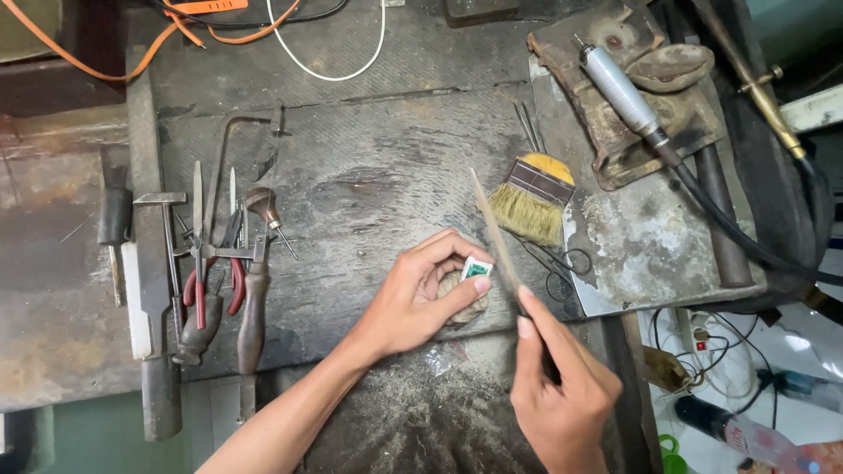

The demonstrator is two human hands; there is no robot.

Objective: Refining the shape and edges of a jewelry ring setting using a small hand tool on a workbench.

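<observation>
Left hand [421, 294] curled around green-stoned ring [477, 269] (right hand [558, 382] gripping file [496, 237]).

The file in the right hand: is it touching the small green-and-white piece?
Cannot tell. In the head view the file crosses right beside the piece, motion-blurred, showing neither contact nor gap.

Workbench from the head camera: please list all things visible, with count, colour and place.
workbench: one, dark grey, fills the view
brush: one, straw bristles, yellow top, centre right
rotary handpiece: one, silver, black hose, upper right
pliers: one pair, red handles, left tool row
hammer: one, grey, left tool row
cables: orange and white, top edge
green stone piece: one, green and white, pinched in left hand
file: one, thin, grey, in right hand
left hand: centre
right hand: lower right
</observation>
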